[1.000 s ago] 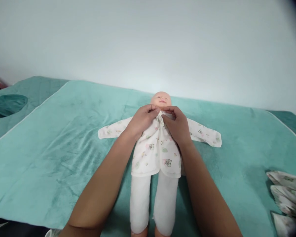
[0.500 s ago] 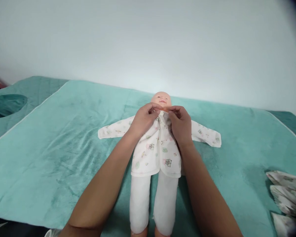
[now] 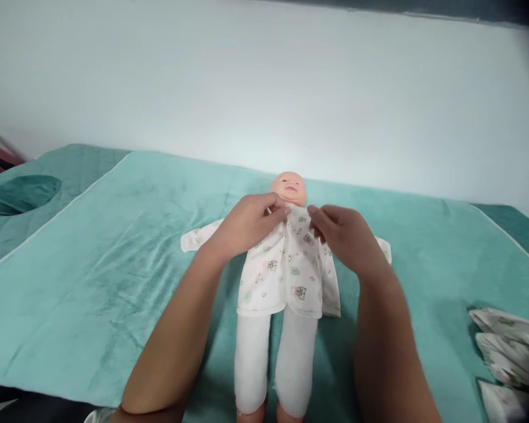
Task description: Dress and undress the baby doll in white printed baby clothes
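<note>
A baby doll [image 3: 290,187] lies on its back, wearing a white printed shirt [image 3: 264,282] and plain white pants [image 3: 252,364]. The shirt's front edges meet down the middle, and both sleeves point outward. My left hand [image 3: 255,223] is at the collar, its thumb and fingers pinched on the shirt edge under the doll's chin. Just right of the collar, my right hand [image 3: 339,232] hovers over the doll's shoulder, fingers curled together with nothing visible in them. The right forearm and hand cover most of the sleeve on that side.
A green plush cover [image 3: 127,247] spreads beneath the doll, up to a pale wall [image 3: 247,88]. Folded printed cloths [image 3: 506,346] lie at the right edge. On the far left the cover has a dark oval hollow [image 3: 26,194].
My right hand has pulled away from the collar to the right, leaving the neckline exposed. My left hand stays at the collar. The view has tilted up slightly.
</note>
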